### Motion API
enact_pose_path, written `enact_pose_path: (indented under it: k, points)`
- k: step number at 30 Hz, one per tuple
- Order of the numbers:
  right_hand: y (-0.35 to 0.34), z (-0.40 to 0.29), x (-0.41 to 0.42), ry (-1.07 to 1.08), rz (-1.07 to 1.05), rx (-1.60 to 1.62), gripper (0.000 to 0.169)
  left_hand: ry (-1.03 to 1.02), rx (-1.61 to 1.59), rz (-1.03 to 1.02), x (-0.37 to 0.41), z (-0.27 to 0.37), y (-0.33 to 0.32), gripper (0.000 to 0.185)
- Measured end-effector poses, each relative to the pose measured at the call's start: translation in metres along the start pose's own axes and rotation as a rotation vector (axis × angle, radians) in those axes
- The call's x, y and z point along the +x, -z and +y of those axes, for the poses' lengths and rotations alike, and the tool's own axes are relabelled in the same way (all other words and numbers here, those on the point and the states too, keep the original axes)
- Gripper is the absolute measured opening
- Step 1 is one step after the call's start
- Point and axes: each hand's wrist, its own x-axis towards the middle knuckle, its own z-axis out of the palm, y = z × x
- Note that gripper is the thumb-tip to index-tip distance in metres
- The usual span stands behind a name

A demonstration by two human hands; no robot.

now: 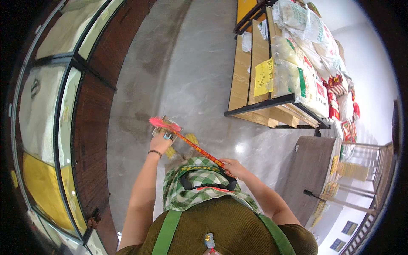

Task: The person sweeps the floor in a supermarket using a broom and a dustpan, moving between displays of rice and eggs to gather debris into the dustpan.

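My right hand [234, 168] grips the upper end of a broom's red and yellow patterned stick [199, 150] close to my waist. The stick slants down and away to the left, ending in pink bristles [161, 122]. My left hand [161, 143], with a dark beaded bracelet on the wrist, is closed around the light blue handle [167, 136] of what looks like a dustpan [173, 122]. The bristles lie over the pan, so its inside is mostly hidden. Just beyond my apron [191, 173], my yellow shoes [192, 138] show on the floor.
A grey marbled floor [204, 89] with brownish smudges runs ahead. Along the left stands a dark wood cabinet with glass-fronted bins [41, 105]. A black-framed wooden shelf [255, 108] on the right carries bagged goods [299, 76]. Nearer on the right is a brown counter [306, 165].
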Motion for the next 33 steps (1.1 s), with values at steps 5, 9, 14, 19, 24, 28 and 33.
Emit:
enact_pose_path:
  k: [5,9,14,19,24,28,33]
  points:
    - [-0.013,0.020,0.024,0.178,0.206,0.118,0.032,0.075,-0.080,-0.002,-0.027,-0.027,-0.003,0.036]
    - [0.002,0.021,0.035,0.088,0.292,0.451,0.021,0.029,-0.076,0.055,-0.033,-0.050,0.005,0.033]
    - [0.033,0.008,0.049,0.034,0.265,0.689,0.016,0.202,-0.257,0.119,-0.003,-0.039,0.037,0.029]
    - [0.057,-0.035,0.116,0.057,0.515,0.472,0.025,0.228,-0.346,0.093,0.047,0.019,0.090,0.023]
    - [0.113,-0.120,0.206,0.123,0.520,0.397,0.028,0.326,-0.394,0.106,0.103,0.092,0.140,0.020]
    - [0.175,-0.208,0.278,0.238,0.636,0.051,0.034,0.252,-0.457,0.172,0.166,0.147,0.184,0.018]
    - [0.236,-0.312,0.339,0.304,0.757,-0.069,0.039,0.204,-0.485,0.190,0.253,0.197,0.222,0.026]
